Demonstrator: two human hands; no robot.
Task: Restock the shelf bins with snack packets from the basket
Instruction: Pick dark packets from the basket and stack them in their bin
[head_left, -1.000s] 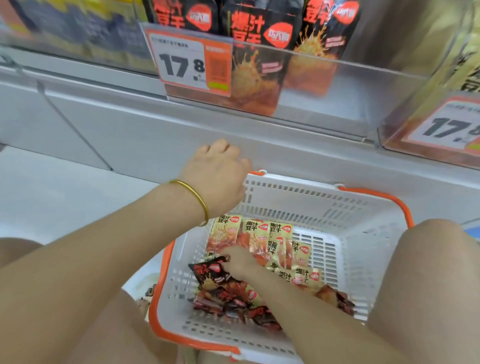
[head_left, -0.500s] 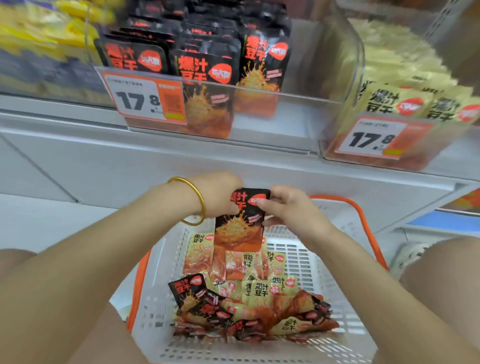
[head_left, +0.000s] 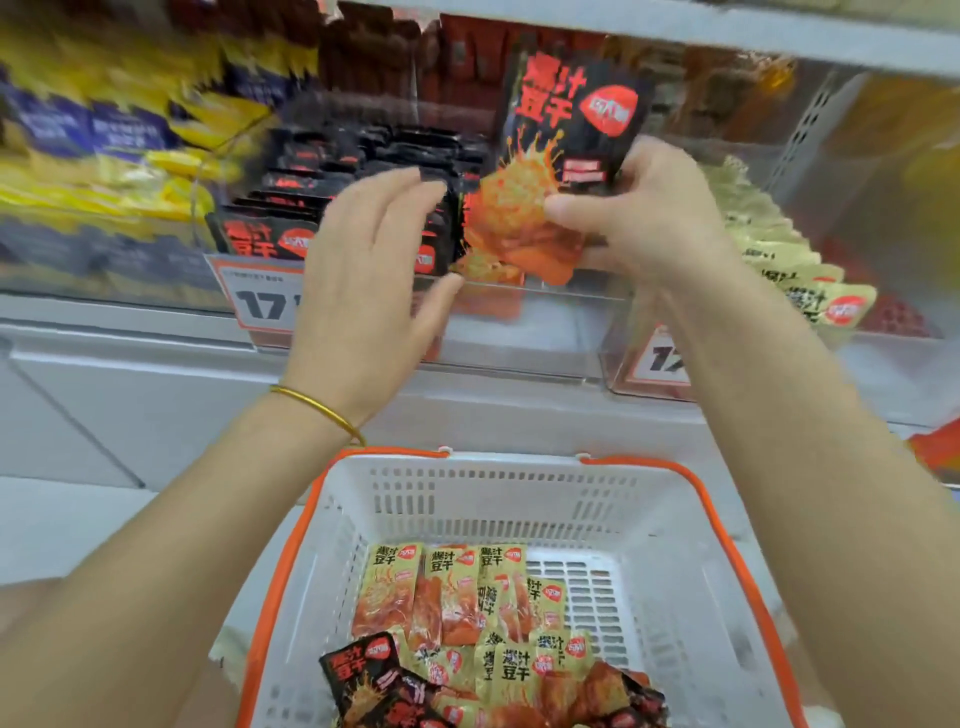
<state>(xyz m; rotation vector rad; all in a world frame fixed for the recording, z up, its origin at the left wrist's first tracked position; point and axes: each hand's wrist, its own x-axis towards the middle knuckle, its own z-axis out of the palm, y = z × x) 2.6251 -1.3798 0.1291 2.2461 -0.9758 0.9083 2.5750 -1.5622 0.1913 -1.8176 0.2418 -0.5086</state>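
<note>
Closest to me, the white basket (head_left: 509, 499) with orange handles sits low between the person's arms, with yellow snack packets (head_left: 452, 587) spread over its floor and a few black packets (head_left: 363, 670) at the near edge. Above it, the left hand (head_left: 363, 280), a gold bangle (head_left: 322, 410) on its wrist, is raised with fingers straight and spread, holding nothing. Beside it, the right hand (head_left: 644, 218) pinches the lower part of one black snack packet (head_left: 561, 135), held upright over the clear shelf bin (head_left: 545, 322). Rows of matching packets (head_left: 332, 171) stand in that bin, behind a price tag (head_left: 260, 299). The next bin to the right holds yellow ones (head_left: 810, 291).
</note>
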